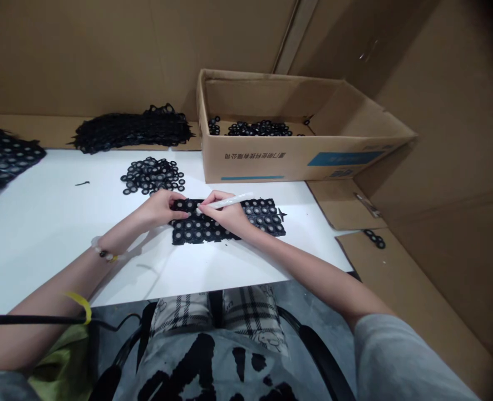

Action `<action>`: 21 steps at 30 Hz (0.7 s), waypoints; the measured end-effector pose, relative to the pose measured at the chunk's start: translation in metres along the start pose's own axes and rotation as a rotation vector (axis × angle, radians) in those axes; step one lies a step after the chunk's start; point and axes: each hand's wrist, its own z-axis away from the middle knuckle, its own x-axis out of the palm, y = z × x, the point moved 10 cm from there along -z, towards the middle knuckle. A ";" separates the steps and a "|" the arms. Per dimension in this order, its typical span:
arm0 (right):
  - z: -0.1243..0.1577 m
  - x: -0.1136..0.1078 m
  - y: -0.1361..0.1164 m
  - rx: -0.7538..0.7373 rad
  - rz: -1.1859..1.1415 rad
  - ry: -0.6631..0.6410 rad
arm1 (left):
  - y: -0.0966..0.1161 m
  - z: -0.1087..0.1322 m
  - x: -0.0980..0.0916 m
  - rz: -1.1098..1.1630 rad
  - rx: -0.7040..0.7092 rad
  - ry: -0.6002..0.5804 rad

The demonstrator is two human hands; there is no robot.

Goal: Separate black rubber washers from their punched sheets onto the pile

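Note:
A black rubber-like sheet [198, 234] with rows of round, pale-centred rings lies flat on the white table. My left hand [159, 208] grips its left end, thumb and fingers curled at the upper corner. In my right hand [230, 215] is a slim white pen-like tool [232, 200], its tip down at a ring in the sheet's upper left part. The right hand and forearm hide part of the sheet's middle. Just behind my left hand sits a pile of loose black rings [152, 175].
A cardboard box [255, 161] with loose rings inside stands at the back. Left of it lies a stack of black sheets [132, 131], and another ringed sheet [4, 159] is at far left. A star-shaped scrap [282, 214] touches the sheet's right end. Cardboard walls surround the table.

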 end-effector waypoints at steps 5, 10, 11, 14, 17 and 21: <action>0.000 -0.004 0.000 0.003 0.012 0.033 | 0.001 0.001 0.000 0.057 -0.022 0.022; 0.000 -0.001 0.002 0.013 0.014 0.008 | -0.001 0.000 -0.001 0.100 -0.043 0.055; 0.000 0.000 0.002 0.008 0.014 0.008 | -0.003 0.000 -0.002 0.118 -0.059 0.070; 0.000 0.002 0.000 -0.025 0.018 0.017 | -0.008 0.001 -0.004 0.181 -0.131 0.121; 0.000 0.004 -0.001 -0.044 0.038 0.025 | -0.011 0.002 -0.003 0.261 -0.175 0.139; 0.000 0.006 -0.003 -0.047 0.061 0.020 | -0.011 0.004 -0.004 0.306 -0.196 0.154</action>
